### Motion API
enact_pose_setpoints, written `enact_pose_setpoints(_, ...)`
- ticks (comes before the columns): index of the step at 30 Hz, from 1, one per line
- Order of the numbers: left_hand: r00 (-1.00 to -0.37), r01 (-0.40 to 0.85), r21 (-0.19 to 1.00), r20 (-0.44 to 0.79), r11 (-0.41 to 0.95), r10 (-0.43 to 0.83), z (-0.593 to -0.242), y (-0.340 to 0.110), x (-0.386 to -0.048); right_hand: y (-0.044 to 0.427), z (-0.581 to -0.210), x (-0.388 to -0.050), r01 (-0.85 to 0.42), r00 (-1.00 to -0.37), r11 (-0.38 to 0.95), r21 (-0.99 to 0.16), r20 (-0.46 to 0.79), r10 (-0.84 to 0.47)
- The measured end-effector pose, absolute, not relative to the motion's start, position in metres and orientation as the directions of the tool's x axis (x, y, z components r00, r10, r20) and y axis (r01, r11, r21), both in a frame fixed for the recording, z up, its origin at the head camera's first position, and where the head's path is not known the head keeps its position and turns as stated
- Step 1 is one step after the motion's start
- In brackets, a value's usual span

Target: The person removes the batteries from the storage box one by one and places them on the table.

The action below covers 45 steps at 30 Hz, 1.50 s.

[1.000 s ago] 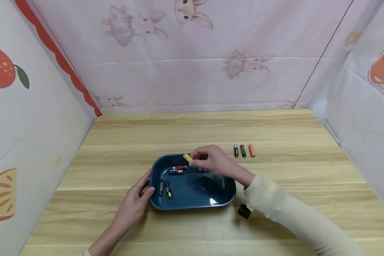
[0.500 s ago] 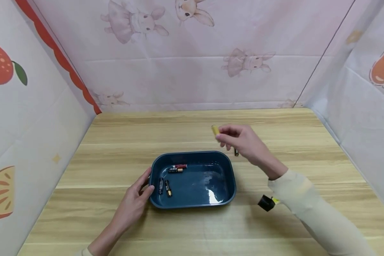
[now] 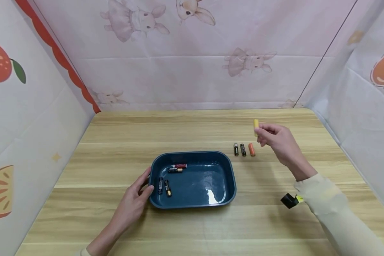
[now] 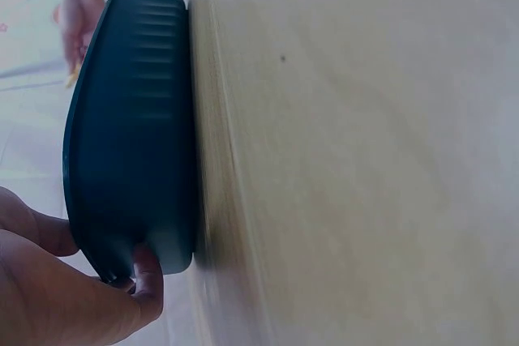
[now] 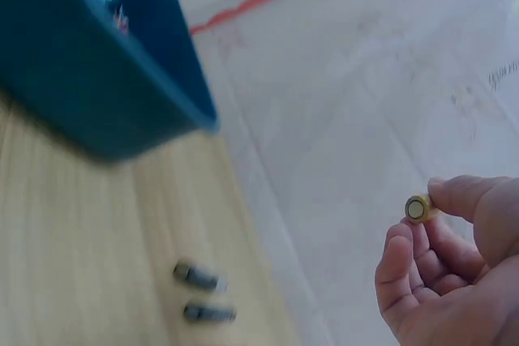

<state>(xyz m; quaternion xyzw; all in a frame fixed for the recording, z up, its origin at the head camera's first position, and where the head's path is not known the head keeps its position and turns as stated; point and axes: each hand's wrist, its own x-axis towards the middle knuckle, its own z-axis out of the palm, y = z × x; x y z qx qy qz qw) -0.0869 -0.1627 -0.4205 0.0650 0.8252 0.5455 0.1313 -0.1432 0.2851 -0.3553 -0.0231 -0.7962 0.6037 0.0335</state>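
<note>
My right hand point(image 3: 280, 144) pinches a yellow battery point(image 3: 256, 127) upright between thumb and fingers, above the table behind the orange battery point(image 3: 251, 149). In the right wrist view the yellow battery point(image 5: 418, 209) shows one round end toward the camera. My left hand point(image 3: 132, 201) grips the left wall of a dark blue tray point(image 3: 192, 207), its thumb at the rim. The left wrist view has that hand point(image 4: 89, 289) curled round the tray's end point(image 4: 154, 160). Inside the tray's left part lie a red battery point(image 3: 180, 166) and several dark ones point(image 3: 168, 188).
Two black batteries point(image 3: 236, 149) point(image 3: 243, 149) stand in a row with the orange one, right of the tray's back corner. A black wrist device point(image 3: 289, 201) hangs under the right sleeve. Printed fabric walls point(image 3: 185, 81) border the wooden table point(image 3: 115, 131).
My right hand has moved from over the tray's back edge to the right and back, carrying the yellow battery, which now points upright. The left hand and tray have stayed in place.
</note>
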Motion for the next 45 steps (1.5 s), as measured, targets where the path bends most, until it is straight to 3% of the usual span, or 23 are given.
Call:
enact_pose_setpoints(8,-0.956,-0.028,0.922,-0.138,0.386,0.259,-0.417,-0.164,-0.086,0.315,-0.388,-0.142,0.172,-0.975,0.403,-0.899,-0.097,0.2)
enact_pose_setpoints(14,-0.958,-0.028,0.916,-0.139,0.401,0.25,-0.418,-0.164,-0.086,0.32,-0.409,-0.142,0.264,-0.96,0.449,-0.854,-0.188,0.207)
enact_pose_setpoints(29,-0.957,-0.052,0.907,-0.165,0.418,0.239,-0.418,-0.162,-0.086,0.315,-0.431,-0.15,0.267,-0.962,0.722,-0.639,-0.128,0.242)
enact_pose_setpoints(45,-0.957,-0.041,0.917,-0.15,0.397,0.247,-0.417,-0.164,-0.084,0.307,-0.429,-0.15,0.289,-0.955,0.739,-0.609,-0.131,0.266)
